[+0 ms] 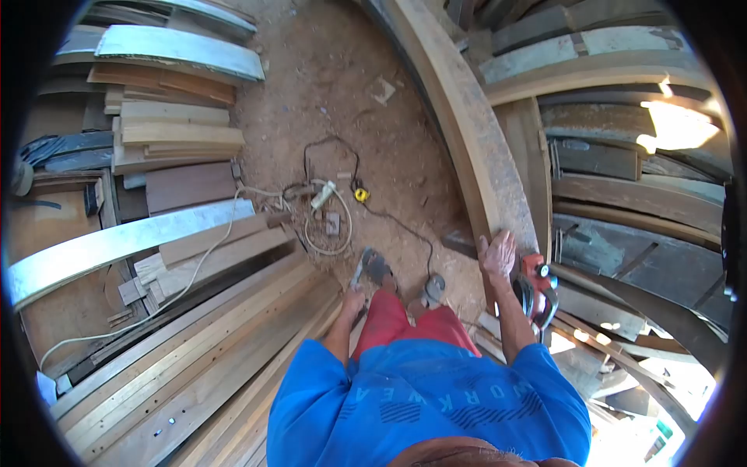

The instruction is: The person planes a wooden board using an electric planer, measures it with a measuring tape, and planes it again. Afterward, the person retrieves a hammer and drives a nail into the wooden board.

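My right hand (pixel 498 253) lies flat with its fingers stretched out on the long, thick wooden beam (pixel 486 148). A red and black power tool (pixel 535 284), which looks like an electric planer, rests at the beam's near end, just right of that hand. Down beside my leg, my left hand (pixel 354 300) is closed around a narrow, pale tool (pixel 359 272) that sticks up past the fingers; its exact kind is too small to tell.
Stacked planks (pixel 183 132) fill the left side, with long boards (pixel 194 350) nearer me. A black cord with a yellow connector (pixel 361 194) crosses the dirt floor (pixel 311 86) near a white extension socket (pixel 323 196). More timber (pixel 615 191) is piled on the right.
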The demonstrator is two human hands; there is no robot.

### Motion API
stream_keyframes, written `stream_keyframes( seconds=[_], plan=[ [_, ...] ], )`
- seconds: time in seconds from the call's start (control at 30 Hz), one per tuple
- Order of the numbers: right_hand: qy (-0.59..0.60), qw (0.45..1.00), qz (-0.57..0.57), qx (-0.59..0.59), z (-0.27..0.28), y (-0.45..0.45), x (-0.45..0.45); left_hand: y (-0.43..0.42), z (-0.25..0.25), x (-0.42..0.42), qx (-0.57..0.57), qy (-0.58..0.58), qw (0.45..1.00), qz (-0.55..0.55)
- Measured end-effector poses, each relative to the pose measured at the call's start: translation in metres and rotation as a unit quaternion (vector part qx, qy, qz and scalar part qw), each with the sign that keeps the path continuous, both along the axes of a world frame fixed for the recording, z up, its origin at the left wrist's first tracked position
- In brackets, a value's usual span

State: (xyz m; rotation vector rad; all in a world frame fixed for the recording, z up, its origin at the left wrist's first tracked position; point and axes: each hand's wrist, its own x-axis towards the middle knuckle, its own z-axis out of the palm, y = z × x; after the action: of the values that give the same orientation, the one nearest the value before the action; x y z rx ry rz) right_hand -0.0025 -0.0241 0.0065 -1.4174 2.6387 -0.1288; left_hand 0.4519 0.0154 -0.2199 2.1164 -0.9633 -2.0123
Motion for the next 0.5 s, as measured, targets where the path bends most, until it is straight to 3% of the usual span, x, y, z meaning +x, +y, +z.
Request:
stream_keyframes(
  seconds=[0.13,0.2,0.4,0.5],
  plan=[
    [-0.083,0.995,-0.050,-0.040,0.023,-0.031,0.000,-0.011,0.005,-0.032,-0.075,-0.105,0.992,0.005],
    [-0.102,0.994,-0.010,-0.043,0.018,-0.066,-0.012,-0.029,0.015,-0.045,-0.116,-0.142,0.983,0.005],
    [-0.117,0.992,0.038,-0.035,-0.001,-0.198,-0.035,-0.121,0.088,-0.078,-0.043,-0.116,0.986,-0.110],
    [-0.112,0.993,0.024,-0.009,0.013,-0.243,-0.028,-0.168,0.063,-0.073,-0.030,-0.145,0.973,-0.180]
  ],
)
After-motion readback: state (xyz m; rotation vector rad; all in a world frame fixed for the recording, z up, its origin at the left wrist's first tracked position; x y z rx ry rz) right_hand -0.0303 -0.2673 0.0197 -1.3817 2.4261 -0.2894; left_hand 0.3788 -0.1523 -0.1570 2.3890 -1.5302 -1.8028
